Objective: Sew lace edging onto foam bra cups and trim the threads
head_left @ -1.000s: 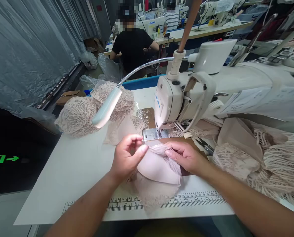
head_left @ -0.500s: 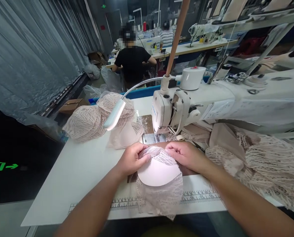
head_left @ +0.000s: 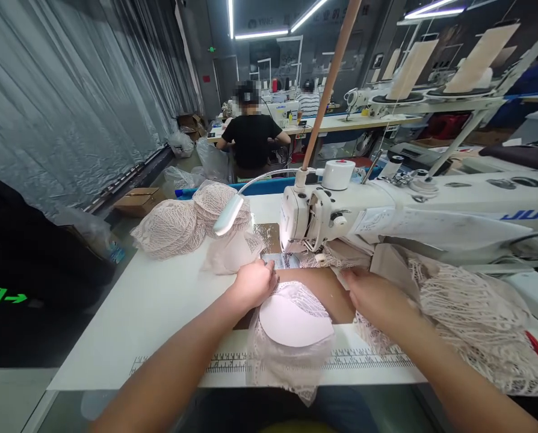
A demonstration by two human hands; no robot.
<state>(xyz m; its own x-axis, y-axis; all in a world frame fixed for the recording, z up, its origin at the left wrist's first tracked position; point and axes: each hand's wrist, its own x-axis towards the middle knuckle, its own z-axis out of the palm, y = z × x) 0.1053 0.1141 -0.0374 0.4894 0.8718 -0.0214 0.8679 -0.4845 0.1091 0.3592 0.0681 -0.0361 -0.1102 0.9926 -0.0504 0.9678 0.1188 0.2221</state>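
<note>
A pale pink padded bra cup (head_left: 293, 319) wrapped in beige lace lies on the white table (head_left: 160, 300) just in front of the sewing machine's needle plate (head_left: 280, 260). My left hand (head_left: 253, 284) presses on the cup's upper left edge with its fingers curled onto the lace. My right hand (head_left: 372, 294) has come off the cup and rests to its right, fingers bent down at the edge of a heap of lace pieces (head_left: 472, 313). What the right fingers touch is hidden.
A white sewing machine (head_left: 386, 210) spans the right side, with a gooseneck lamp (head_left: 229, 214) over the table. Finished lace cups (head_left: 179, 225) are stacked at the back left. A printed ruler (head_left: 233, 364) runs along the front edge. Another person in black (head_left: 251, 141) sits at a far table.
My right hand let go of the cup and moved right toward the lace heap. My left hand stayed on the cup's edge. The camera tilted up.
</note>
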